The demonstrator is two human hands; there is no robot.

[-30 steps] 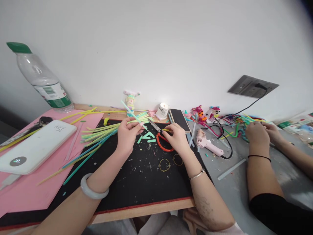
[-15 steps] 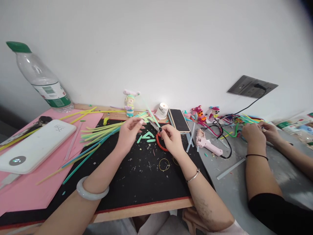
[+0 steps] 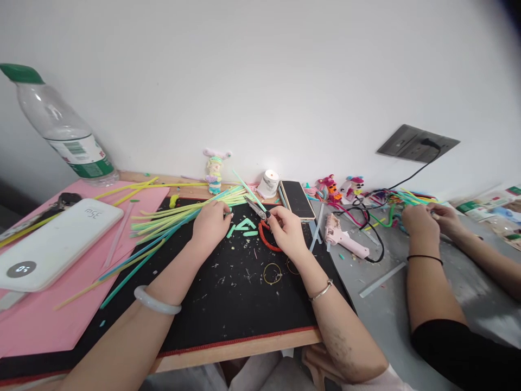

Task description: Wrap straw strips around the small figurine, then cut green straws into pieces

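My right hand (image 3: 288,228) is closed around a pair of scissors (image 3: 256,208) with red handles and metal blades pointing up and left. A pale green pipe cleaner (image 3: 243,182) rises beside the blades from the same fingers. My left hand (image 3: 209,225) is a little to the left, its fingertips pinched together; what they hold is too small to make out. Between the hands, several short green pieces (image 3: 245,224) lie on the black mat (image 3: 228,309). Beside my left hand spreads a bundle of yellow, green and blue pipe cleaners (image 3: 163,220).
A plush-like figurine (image 3: 214,176), a white cup (image 3: 269,183) and a phone (image 3: 298,200) stand or lie near the wall. A pink glue gun (image 3: 345,239) rests at right, near a co-worker's hands (image 3: 423,222). At left are a power bank (image 3: 61,244) and bottle (image 3: 73,136).
My left hand has drawn back left and down from the scissors, its fingers now pinched. My right hand stays nearly in place. The upright green pipe cleaner looks shorter.
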